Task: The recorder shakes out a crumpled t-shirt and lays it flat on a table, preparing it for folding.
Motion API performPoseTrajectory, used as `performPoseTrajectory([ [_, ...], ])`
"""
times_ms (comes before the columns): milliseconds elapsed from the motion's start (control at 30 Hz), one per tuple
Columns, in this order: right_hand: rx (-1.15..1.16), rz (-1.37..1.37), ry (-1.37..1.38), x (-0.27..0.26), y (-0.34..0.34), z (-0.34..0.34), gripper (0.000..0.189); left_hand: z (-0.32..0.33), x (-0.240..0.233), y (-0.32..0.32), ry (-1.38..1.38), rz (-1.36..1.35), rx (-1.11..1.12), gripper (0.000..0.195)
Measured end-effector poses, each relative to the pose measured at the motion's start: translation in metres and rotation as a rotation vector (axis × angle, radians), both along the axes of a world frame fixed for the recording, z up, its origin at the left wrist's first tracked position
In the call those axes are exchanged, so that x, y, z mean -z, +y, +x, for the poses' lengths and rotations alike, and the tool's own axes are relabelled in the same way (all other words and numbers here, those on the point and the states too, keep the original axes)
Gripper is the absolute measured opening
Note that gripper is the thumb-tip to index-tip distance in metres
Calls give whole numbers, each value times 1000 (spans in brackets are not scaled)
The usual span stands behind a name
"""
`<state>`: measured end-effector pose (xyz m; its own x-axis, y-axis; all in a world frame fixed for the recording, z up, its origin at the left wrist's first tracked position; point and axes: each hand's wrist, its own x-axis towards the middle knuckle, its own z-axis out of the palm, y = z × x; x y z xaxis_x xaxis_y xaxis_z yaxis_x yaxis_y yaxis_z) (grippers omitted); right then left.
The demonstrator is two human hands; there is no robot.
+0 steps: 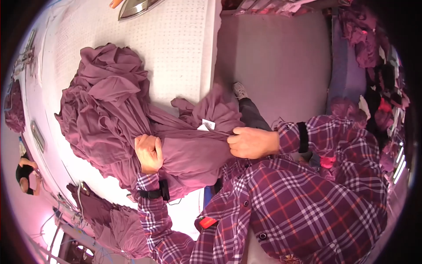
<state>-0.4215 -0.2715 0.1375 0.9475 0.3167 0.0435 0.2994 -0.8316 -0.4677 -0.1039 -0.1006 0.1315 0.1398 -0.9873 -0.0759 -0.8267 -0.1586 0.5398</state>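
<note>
A large heap of mauve fabric [108, 95] lies crumpled on the white padded ironing table [178, 49]. My left hand [149, 153] grips the cloth near the heap's lower right side. At the table's edge, my right hand [252, 142] is closed on another part of the same cloth. Between the two hands the fabric is stretched across, with part of it hanging past the edge toward my body. A small white label [207, 124] shows on the cloth just left of my right hand; it bears print.
An iron [136, 8] rests at the far end of the table. More mauve cloth [127, 227] is piled at the lower left. Another person [26, 175] is at the far left. Garments [362, 33] are heaped on the right. Grey floor [280, 62] lies beside the table.
</note>
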Motion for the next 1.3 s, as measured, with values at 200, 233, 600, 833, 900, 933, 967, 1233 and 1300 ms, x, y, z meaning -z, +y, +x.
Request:
performPoseTrajectory([
  [200,-13,-39,72,6,-4,11,17,-42,-13,-55,-64,-67,-40,29],
  [233,-27,-62,75,4,-5,15,17,-50,-13,-74,-131,-178,73,27],
  [600,-32,-264,-150,14,-30,49,14,-50,-12,-62,1,348,228,22],
  [833,-314,-343,-294,40,-36,165,11,-45,-24,-43,54,124,148,15],
  [900,-339,-298,-274,54,-41,174,10,-41,-25,-37,65,103,150,14],
  [933,-264,-244,-197,58,-47,171,11,-40,-22,-35,81,92,155,14],
  [967,-188,-190,-118,63,-53,165,13,-38,-19,-34,95,91,161,14],
  [1233,457,62,158,76,-93,-31,17,0,-34,4,178,263,277,19],
  [1300,629,-132,702,53,-115,-127,18,-1,-36,11,264,103,146,19],
])
